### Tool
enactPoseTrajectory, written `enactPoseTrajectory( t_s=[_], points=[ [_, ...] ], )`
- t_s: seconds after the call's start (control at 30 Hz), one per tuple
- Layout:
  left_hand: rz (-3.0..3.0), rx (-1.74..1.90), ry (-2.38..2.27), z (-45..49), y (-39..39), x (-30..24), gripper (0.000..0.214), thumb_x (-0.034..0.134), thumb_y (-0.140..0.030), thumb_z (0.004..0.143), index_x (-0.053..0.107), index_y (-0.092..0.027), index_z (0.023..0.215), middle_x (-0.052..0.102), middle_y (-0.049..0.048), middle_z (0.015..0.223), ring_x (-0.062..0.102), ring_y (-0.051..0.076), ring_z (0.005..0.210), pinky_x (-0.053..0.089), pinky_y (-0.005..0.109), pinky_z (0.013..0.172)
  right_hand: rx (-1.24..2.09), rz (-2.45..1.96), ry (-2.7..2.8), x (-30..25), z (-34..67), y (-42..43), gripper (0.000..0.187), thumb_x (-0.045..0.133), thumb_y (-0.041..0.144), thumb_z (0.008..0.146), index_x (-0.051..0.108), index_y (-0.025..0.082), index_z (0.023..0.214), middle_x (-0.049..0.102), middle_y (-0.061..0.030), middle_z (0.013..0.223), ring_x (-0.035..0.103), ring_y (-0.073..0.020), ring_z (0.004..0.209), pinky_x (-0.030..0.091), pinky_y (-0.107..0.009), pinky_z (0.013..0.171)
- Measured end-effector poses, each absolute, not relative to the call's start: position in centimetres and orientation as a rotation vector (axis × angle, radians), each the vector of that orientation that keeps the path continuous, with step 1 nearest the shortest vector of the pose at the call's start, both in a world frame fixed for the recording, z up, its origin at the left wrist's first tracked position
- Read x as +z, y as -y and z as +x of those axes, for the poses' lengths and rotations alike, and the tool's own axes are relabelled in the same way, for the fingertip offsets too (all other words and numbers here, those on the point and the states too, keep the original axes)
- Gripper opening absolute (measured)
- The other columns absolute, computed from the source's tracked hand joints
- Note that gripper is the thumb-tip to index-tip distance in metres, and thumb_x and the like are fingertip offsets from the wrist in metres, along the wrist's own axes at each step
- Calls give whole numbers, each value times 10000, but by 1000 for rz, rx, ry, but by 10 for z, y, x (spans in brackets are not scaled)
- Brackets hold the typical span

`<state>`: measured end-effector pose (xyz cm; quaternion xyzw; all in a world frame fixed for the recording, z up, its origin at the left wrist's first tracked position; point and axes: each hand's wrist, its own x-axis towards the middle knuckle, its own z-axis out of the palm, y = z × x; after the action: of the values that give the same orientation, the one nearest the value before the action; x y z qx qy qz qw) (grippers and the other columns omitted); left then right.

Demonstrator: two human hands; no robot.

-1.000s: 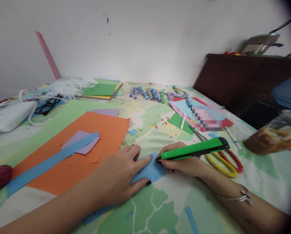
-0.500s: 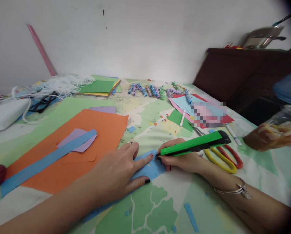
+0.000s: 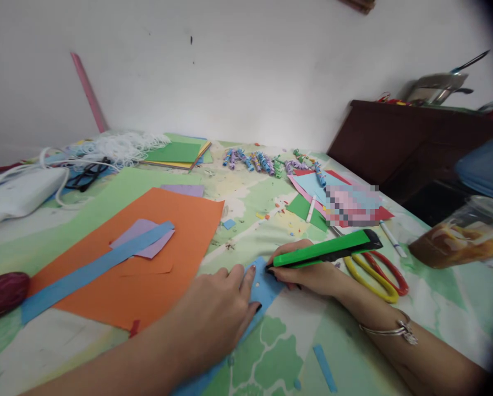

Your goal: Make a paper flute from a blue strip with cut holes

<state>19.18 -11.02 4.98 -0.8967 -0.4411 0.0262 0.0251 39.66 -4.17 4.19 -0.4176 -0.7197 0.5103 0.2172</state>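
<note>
Blue strip (image 3: 265, 284) partly under left hand (image 3: 218, 312), jar (image 3: 456, 242) cut by right edge

A single camera sits on the person's head, facing forward and down across the surface (image 3: 271, 352) toward the white wall (image 3: 230, 71) in the upper frame. It is close: the left hand (image 3: 219, 308) and right hand (image 3: 308, 272) fill the lower centre.

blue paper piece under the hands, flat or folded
Flat: the blue paper piece lies on the table, the left hand pressing it, the right hand holding a green utility knife tip to it.
</note>
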Motion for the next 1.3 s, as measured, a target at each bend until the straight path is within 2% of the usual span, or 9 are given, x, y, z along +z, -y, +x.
enactPoseTrajectory(
  t_s=[0.1,0.23,0.37,0.43,0.83,1.07,1.17,1.23,1.3],
  points=[
    [-2810,47,1295,190,115,46,436,282,-275,936,536,-65,1221,626,101,754,603,221,620,423,322,483,1427,-1139,1994,41,397,40,119,617,191,725,661,116,806,555,33,493,496,-68,407,418,-159,392],
    [-2853,-145,1116,181,102,44,395,271,-304,948,627,-156,1036,593,43,671,555,174,549,382,303,477,1467,-1109,1997,43,398,39,121,620,191,718,664,114,800,584,12,526,548,-88,451,459,-171,425],
    [-2833,-208,1018,179,87,41,392,298,-324,946,528,-148,1211,608,62,818,579,207,712,423,326,549,1459,-1119,2020,44,398,37,88,600,168,722,653,126,778,602,5,516,559,-94,448,458,-166,419],
    [-2850,-193,1015,181,85,38,421,286,-323,949,489,-124,1259,608,66,834,575,208,723,432,335,560,1461,-1106,2030,42,399,36,76,588,153,726,645,135,774,605,8,513,556,-92,441,453,-163,414],
    [-2839,-209,1008,182,84,35,434,297,-319,950,499,-101,1267,620,70,779,563,198,719,425,318,572,1398,-1085,2068,36,403,34,111,571,120,712,626,157,802,611,21,536,591,-114,463,463,-184,427],
    [-2913,-175,1094,181,87,39,426,298,-316,944,496,-126,1269,598,73,784,537,209,735,429,331,600,1397,-1106,2083,35,403,34,89,574,131,733,632,168,790,601,29,526,575,-103,456,463,-182,427],
    [-2943,-319,1196,183,82,41,392,365,-317,912,503,-168,1247,578,98,942,509,245,900,436,386,734,1364,-1071,2099,39,402,35,55,592,160,744,646,160,755,586,24,522,537,-87,443,448,-174,420],
    [-2966,-418,1268,184,75,42,369,401,-297,894,488,-203,1241,524,106,1142,428,277,1085,382,446,875,1368,-1042,2113,42,401,34,62,604,182,750,656,155,767,579,26,531,520,-79,446,441,-170,425],
    [-3027,-452,1329,186,68,43,338,395,-261,896,477,-231,1223,472,82,1240,365,269,1159,326,463,938,1363,-1017,2143,44,401,33,80,609,185,752,665,153,798,573,32,536,507,-72,449,430,-165,428]
  ],
)
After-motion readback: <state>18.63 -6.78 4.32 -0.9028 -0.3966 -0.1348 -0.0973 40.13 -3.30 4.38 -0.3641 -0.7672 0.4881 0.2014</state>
